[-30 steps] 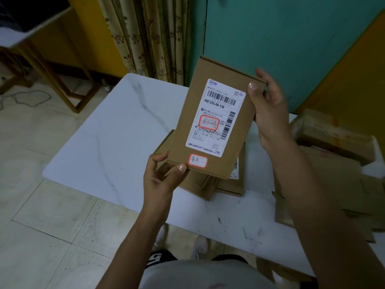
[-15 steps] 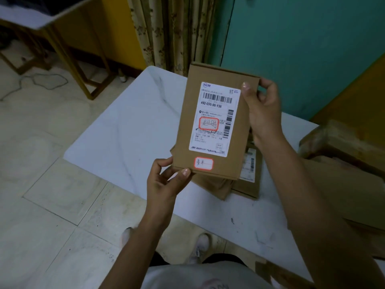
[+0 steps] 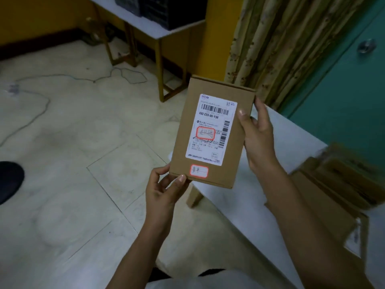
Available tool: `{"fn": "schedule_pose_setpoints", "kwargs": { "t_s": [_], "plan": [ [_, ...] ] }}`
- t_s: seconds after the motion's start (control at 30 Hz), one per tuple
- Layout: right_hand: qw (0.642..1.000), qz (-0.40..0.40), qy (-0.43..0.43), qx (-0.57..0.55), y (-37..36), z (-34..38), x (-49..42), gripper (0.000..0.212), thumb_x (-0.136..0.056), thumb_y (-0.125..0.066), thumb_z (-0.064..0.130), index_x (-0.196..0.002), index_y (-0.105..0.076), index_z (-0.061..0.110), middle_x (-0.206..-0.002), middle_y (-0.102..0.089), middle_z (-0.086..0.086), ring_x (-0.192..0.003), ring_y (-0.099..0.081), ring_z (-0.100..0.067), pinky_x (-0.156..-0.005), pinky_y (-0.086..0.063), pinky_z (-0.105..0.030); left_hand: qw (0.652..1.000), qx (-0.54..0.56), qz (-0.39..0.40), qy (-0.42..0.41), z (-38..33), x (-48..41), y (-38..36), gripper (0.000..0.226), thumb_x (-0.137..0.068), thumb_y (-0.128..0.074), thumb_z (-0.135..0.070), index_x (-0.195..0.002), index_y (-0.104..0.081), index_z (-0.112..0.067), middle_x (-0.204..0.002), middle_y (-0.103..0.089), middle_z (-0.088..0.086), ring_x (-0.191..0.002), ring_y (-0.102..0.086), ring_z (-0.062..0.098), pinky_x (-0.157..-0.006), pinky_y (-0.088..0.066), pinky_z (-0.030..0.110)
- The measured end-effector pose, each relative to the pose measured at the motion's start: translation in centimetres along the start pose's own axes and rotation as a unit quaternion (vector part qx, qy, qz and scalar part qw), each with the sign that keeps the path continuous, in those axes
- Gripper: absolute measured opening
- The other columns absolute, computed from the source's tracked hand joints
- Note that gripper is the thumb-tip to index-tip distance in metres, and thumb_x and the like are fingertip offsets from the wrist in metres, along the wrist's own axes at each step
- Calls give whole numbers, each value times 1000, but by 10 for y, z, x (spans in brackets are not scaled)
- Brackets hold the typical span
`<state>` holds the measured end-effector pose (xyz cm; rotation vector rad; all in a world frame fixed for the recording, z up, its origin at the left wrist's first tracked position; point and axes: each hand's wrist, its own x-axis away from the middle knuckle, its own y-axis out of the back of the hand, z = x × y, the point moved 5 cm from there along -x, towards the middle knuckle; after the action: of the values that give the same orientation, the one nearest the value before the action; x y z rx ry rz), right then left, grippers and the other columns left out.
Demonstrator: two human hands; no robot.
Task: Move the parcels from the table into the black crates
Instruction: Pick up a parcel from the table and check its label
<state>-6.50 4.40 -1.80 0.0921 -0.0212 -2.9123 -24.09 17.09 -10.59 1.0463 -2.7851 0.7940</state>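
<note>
I held the parcel (image 3: 235, 159) upright in front of me with both hands, clear of the white surface (image 3: 245, 207) and partly out over the floor tiles (image 3: 83, 153). My left hand (image 3: 164, 188) pinched its lower left corner, thumb on the front and fingers tucked behind. My right hand (image 3: 259, 138) gripped the upper right edge the same way, thumb on the face and fingers wrapped round the back. Holding opposite corners kept the flat box steady and left the shipping label (image 3: 211, 130) facing me, which I judge was so I could read it on the way. It was a slim rectangular carton of plain brown cardboard, matte, with crisp edges. The label was smooth white paper with barcodes, and a small red-bordered sticker (image 3: 199, 171) sat below it. More brown cardboard parcels (image 3: 333, 184) lay on the surface to my right, blurred. The black crates (image 3: 173, 11), ribbed and dark, stood on another white surface (image 3: 158, 31) across the room, well apart from me, so the carry was yet to be done
</note>
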Motion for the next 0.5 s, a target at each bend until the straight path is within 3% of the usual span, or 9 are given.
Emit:
{"fn": "schedule_pose_setpoints", "kwargs": {
  "t_s": [0.17,0.37,0.5],
  "plan": [
    [996,94,3,1,-147,-9,13,39,-97,-54,22,-130,-42,39,-93,-70,24,-90,-68,2,-68,-54,-18,996,51,-62,-36,-76,-49,94,18,-81,-61,-8,-96,-53,-16,-97,-73,16,-93,-71,30,-77,-56,26],
    [981,191,-23,3,-255,-31,27,49,-90,-62,20,-127,-39,42,-89,-69,33,-93,-68,3,-68,-55,-17,990,67,-114,-47,-132,-110,163,14,-91,-56,-4,-100,-48,-11,-98,-74,11,-94,-71,27,-83,-57,29],
    [981,188,-40,-6,-297,-45,-3,57,-85,-68,11,-125,-41,42,-100,-72,16,-96,-69,-6,-70,-57,-23,989,55,-134,-11,-138,-158,181,9,-92,-56,-8,-98,-51,-13,-101,-72,11,-93,-71,25,-79,-58,26]
  ]
}}
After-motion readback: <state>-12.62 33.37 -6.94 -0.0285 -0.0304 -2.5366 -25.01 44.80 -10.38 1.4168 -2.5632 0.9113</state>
